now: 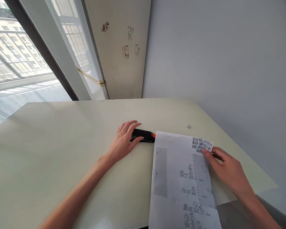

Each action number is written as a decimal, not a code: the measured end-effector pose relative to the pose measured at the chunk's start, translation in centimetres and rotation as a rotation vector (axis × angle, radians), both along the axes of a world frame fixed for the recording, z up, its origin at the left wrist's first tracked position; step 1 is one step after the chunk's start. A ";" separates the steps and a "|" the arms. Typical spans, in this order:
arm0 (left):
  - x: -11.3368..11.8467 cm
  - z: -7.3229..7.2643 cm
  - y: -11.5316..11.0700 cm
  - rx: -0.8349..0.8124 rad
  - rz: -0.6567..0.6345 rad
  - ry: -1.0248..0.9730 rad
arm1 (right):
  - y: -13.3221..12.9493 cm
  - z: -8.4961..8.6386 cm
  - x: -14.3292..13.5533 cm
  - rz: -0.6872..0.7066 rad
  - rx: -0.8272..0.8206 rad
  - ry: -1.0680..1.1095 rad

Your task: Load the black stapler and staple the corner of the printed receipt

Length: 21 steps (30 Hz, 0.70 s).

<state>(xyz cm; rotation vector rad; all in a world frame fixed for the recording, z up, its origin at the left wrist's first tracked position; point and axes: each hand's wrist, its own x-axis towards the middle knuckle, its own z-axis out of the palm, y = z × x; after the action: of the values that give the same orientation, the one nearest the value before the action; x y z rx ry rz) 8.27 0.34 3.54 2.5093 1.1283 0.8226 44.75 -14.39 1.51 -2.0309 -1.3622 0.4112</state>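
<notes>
A black object with an orange-red tip [146, 136] lies on the pale table, its right end against the upper left edge of a white printed paper [176, 171]. My left hand [125, 138] is at its left end, thumb and fingers spread around it; whether the hand grips it is unclear. The paper has dark printed lines, a grey strip on its left and a barcode-like patch [202, 143] at the top right corner. At that corner, my right hand [225, 165] pinches the paper between thumb and fingers.
The pale table [62, 143] stretches out in front and to the left. A small grey piece [188, 126] lies beyond the paper. Behind are a plain wall [216, 63], a stained panel [124, 73] and a glass door with a gold handle [90, 77].
</notes>
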 end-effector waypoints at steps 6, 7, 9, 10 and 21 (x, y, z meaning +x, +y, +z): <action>0.5 -1.3 1.7 -0.047 -0.033 0.060 | -0.9 -2.4 -0.5 -0.019 -0.086 -0.219; 0.3 -1.4 1.7 -0.047 -0.014 0.055 | -1.7 -2.8 -1.3 -0.020 -0.096 -0.303; -0.3 -1.5 1.6 -0.035 0.032 0.047 | -3.7 -3.5 -3.1 0.058 -0.114 -0.423; -0.6 -1.6 1.6 -0.031 0.052 0.044 | -4.8 -4.0 -4.1 0.110 -0.116 -0.450; -7.1 -0.6 0.5 -0.152 0.232 0.008 | -2.1 -6.8 -9.5 0.452 -0.015 -0.455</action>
<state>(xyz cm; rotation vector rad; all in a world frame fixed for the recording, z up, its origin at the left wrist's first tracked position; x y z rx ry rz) 1.13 0.88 2.94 2.2899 1.4469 0.7514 35.29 -16.44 -5.26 -1.8866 -2.1141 0.1475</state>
